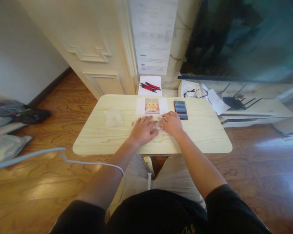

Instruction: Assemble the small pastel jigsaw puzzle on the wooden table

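Observation:
On the pale wooden table (88, 139), small pink and orange pieces that look like jigsaw puzzle pieces (159, 126) lie in a loose heap. My left hand (144, 130) rests over the heap's left side, fingers spread and touching the pieces. From the right, my right hand (173, 123) reaches onto the heap with its fingers bent and slightly apart; nothing held shows in it. The palms and some fingertips hide part of the heap. Just behind the hands lies a printed picture of a yellow figure (152, 106) on white paper.
A phone (181, 110) lies beyond my right hand. A clear plastic bag (113, 118) is on the table's left side. Behind the table are red and black pens (150, 86) on paper. A grey-white cable (92, 162) crosses above my left forearm. A large dark screen (241, 39) stands at the right.

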Demonstrator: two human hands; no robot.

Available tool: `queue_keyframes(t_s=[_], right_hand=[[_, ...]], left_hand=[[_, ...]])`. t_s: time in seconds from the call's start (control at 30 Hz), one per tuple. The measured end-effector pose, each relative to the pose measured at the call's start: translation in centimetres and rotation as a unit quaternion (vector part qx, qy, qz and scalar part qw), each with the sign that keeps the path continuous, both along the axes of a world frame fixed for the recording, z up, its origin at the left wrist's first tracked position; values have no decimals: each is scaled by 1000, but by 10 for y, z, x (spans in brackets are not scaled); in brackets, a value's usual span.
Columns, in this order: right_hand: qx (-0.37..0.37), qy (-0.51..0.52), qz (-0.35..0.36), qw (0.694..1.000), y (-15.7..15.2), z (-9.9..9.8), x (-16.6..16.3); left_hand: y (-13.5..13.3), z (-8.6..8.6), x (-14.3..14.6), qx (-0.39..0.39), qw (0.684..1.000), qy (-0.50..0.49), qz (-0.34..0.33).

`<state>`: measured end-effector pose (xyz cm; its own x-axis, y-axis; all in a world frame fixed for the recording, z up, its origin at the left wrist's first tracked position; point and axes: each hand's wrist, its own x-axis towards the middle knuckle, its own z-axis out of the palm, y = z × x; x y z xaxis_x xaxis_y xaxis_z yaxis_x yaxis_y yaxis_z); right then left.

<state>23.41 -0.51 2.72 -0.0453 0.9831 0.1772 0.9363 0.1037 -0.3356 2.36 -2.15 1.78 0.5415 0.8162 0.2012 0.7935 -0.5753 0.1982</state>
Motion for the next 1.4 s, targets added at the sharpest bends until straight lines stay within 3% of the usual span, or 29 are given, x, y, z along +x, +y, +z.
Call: queue_keyframes(t_s=[0.23,0.43,0.77,1.0,1.23,1.33,1.4], right_hand=[[-33,-63,-39,997,14,-1,-9],[-47,-15,-59,997,17,1,-6],[5,3,-14,1000,14,-1,-1],[-31,-74,30,996,17,3,-10],[-26,-77,28,996,8,7,-9],[-15,-50,-3,999,2,8,-6],[1,-35,-75,997,-3,10,-2]], left_hand=[[-1,-2,3,3,1000,4,-7],[0,-2,2,-1,1000,13,-7],[2,-1,-1,-4,1000,-4,-1],[4,-5,-5,4,1000,-7,-17],[6,-4,-3,9,1000,-5,-20],[5,-3,-1,10,1000,-8,-24],[4,-3,1,8,1000,-13,-27]])
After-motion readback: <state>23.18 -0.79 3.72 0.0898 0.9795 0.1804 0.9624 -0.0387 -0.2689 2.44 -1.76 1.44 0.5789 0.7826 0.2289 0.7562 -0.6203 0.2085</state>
